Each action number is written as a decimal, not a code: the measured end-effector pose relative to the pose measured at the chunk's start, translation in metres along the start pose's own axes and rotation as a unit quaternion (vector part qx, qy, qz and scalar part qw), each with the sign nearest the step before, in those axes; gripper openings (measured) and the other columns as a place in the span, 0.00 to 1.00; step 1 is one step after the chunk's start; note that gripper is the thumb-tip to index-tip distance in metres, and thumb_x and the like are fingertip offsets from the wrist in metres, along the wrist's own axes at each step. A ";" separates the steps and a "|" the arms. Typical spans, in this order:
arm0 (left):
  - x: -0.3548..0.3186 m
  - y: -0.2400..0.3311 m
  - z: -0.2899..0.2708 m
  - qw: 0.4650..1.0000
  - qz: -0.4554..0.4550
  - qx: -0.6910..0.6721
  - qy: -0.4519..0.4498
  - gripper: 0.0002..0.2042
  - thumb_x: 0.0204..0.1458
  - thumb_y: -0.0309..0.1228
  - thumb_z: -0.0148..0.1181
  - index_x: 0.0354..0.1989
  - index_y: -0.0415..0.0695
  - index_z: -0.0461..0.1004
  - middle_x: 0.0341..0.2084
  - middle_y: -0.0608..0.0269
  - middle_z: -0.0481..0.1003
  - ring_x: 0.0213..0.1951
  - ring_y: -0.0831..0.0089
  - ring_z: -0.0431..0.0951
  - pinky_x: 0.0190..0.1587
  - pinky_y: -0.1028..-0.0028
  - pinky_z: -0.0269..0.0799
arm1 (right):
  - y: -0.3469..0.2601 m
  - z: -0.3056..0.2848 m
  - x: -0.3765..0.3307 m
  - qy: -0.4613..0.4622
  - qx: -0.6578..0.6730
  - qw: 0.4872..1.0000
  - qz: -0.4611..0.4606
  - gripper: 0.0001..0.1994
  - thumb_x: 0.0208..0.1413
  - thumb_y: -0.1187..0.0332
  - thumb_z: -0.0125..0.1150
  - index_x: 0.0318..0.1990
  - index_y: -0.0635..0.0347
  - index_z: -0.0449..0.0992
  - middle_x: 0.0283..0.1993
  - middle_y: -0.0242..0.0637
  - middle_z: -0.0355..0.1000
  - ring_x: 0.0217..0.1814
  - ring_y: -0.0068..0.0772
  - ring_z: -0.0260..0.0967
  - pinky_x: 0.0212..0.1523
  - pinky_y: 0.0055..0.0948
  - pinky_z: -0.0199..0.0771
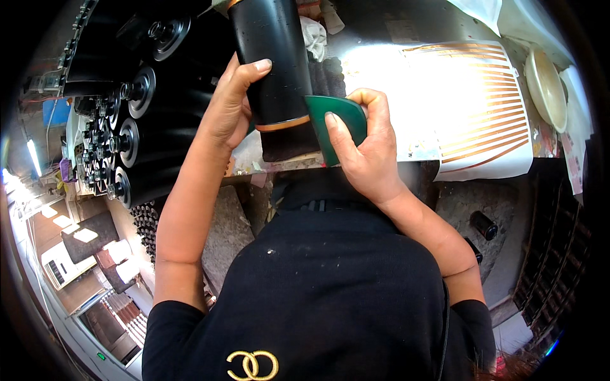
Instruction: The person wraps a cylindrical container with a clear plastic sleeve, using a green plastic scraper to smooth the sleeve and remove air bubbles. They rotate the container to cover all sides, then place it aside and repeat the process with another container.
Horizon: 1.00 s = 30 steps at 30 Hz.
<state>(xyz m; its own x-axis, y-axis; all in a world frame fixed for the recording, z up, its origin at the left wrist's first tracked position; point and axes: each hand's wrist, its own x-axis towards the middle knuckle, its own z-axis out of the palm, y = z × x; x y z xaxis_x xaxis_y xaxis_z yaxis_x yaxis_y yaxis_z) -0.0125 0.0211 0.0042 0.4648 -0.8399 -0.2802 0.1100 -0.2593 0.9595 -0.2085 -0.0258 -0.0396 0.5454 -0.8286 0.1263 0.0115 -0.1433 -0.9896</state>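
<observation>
My left hand (230, 105) is wrapped round a glossy black cylinder (274, 70), thumb lying across its near side. A copper-gold band (283, 124) circles the cylinder's lower end, and more of that colour shows at its upper end. In my right hand (372, 149) a flat green scraper (338, 120) with a rounded side is pinched between thumb and fingers. One corner of the scraper meets or nearly meets the cylinder just above the band. Beneath the cylinder lies a dark cloth pad (283, 147) on the worktable.
A white sheet with copper-gold strips (486, 108) lies to the right, partly washed out by glare and overhanging the table edge. Beyond it stands a pale bowl (545, 89). Racked black cylinders (149, 136) crowd the left. A crumpled white cloth (314, 37) sits behind the work.
</observation>
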 end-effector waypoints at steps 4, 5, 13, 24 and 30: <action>0.004 -0.006 0.001 0.995 0.051 0.067 0.052 0.46 0.44 0.46 0.68 0.68 0.40 0.48 0.51 0.47 0.68 0.55 0.59 0.71 0.56 0.65 0.70 | -0.001 0.001 0.002 0.005 -0.013 1.000 -0.010 0.15 0.57 0.69 0.59 0.47 0.63 0.61 0.37 0.40 0.66 0.37 0.32 0.67 0.39 0.30 0.69; 0.002 -0.004 0.003 0.995 0.047 0.069 0.056 0.47 0.44 0.46 0.68 0.68 0.40 0.48 0.52 0.46 0.68 0.56 0.59 0.70 0.57 0.64 0.69 | -0.001 0.000 0.002 0.000 -0.017 1.000 -0.012 0.16 0.57 0.69 0.59 0.47 0.63 0.60 0.36 0.44 0.67 0.36 0.38 0.70 0.38 0.33 0.71; -0.003 0.001 0.002 0.998 0.012 0.064 0.020 0.41 0.46 0.48 0.65 0.66 0.45 0.53 0.50 0.53 0.70 0.54 0.63 0.71 0.54 0.63 0.71 | -0.001 0.002 0.001 0.003 0.002 1.000 0.007 0.15 0.57 0.68 0.60 0.47 0.62 0.62 0.38 0.38 0.65 0.38 0.27 0.65 0.41 0.27 0.68; 0.001 -0.005 -0.009 0.997 -0.026 -0.069 -0.012 0.36 0.49 0.42 0.63 0.65 0.42 0.56 0.51 0.54 0.71 0.52 0.65 0.74 0.53 0.68 0.73 | -0.001 0.003 0.000 0.006 0.008 1.000 0.009 0.16 0.57 0.67 0.60 0.47 0.63 0.62 0.37 0.39 0.66 0.36 0.29 0.66 0.40 0.28 0.69; 0.003 -0.004 0.000 0.998 0.017 0.039 0.040 0.31 0.51 0.46 0.57 0.61 0.42 0.62 0.48 0.57 0.74 0.54 0.66 0.73 0.54 0.67 0.72 | -0.001 0.002 0.003 -0.009 -0.039 0.999 -0.017 0.17 0.58 0.68 0.58 0.48 0.63 0.58 0.35 0.49 0.69 0.35 0.45 0.73 0.37 0.38 0.72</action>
<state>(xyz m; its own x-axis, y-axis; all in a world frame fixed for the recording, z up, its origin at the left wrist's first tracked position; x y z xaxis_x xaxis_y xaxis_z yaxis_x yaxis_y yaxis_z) -0.0117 0.0195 -0.0004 0.5354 -0.8091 -0.2424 0.0259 -0.2711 0.9622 -0.2054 -0.0275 -0.0379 0.5612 -0.8124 0.1584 -0.0342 -0.2140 -0.9762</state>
